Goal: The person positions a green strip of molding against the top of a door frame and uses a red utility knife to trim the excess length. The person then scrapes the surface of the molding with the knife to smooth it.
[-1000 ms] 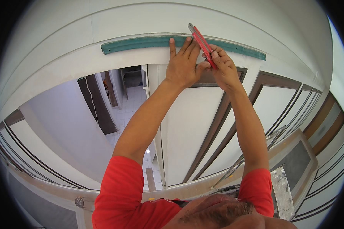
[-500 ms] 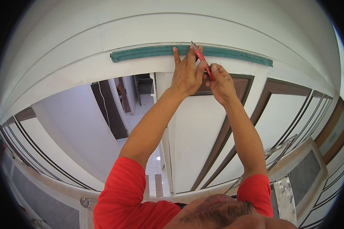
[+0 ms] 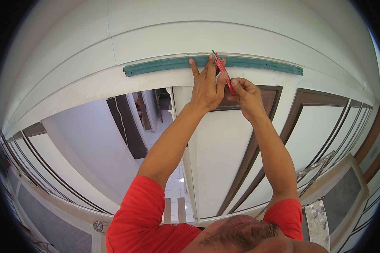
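My left hand [image 3: 207,86] is raised against a long green channel strip [image 3: 164,65] that runs across the white wall above a doorway. Its outer fingers are spread, their tips on the strip. Between its thumb and forefinger stands a slim red tool [image 3: 222,69] with a thin dark metal tip. The tool is tilted, tip up and a little left, over the strip's upper edge; its exact kind is unclear. My right hand [image 3: 248,95] is closed at the tool's lower end, thumb and fingers pinching there. Some of its fingertips are hidden.
Below the strip is an open doorway [image 3: 156,122] on the left, with a tiled floor beyond. A white panel door [image 3: 223,156] with brown trim is beside it. A paint-spotted board [image 3: 317,223] stands at the lower right. A round knob [image 3: 98,226] shows at the lower left.
The whole view has shifted, so the strip and hands sit slightly lower. My right hand has shifted a little around the tool's lower end; my left hand stays on the strip.
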